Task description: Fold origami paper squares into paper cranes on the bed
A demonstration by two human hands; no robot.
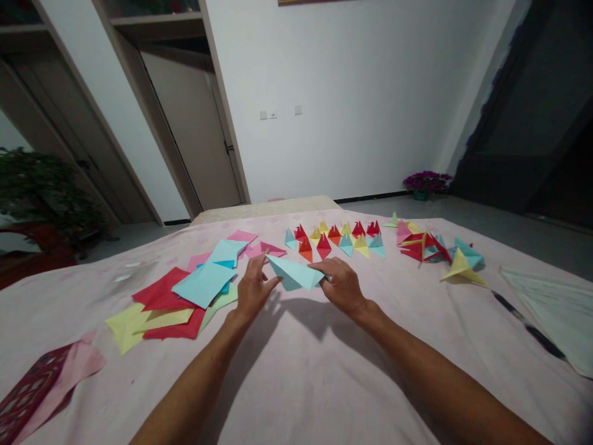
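Note:
A light blue paper (293, 272), partly folded into a pointed shape, is held above the pink cloth (296, 371). My left hand (254, 289) pinches its left side with the fingers curled. My right hand (341, 285) grips its right end, fingers closed around it. To the left lies a loose pile of flat paper sheets (183, 295) in red, yellow, blue, pink and green. Beyond the hands stand several small folded paper figures in a row (334, 238).
More folded figures (435, 250) are heaped at the right, with a pale sheet (556, 309) at the far right edge. A dark red patterned item and pink paper (46, 383) lie at the lower left. A potted plant (41, 198) stands left, doors behind.

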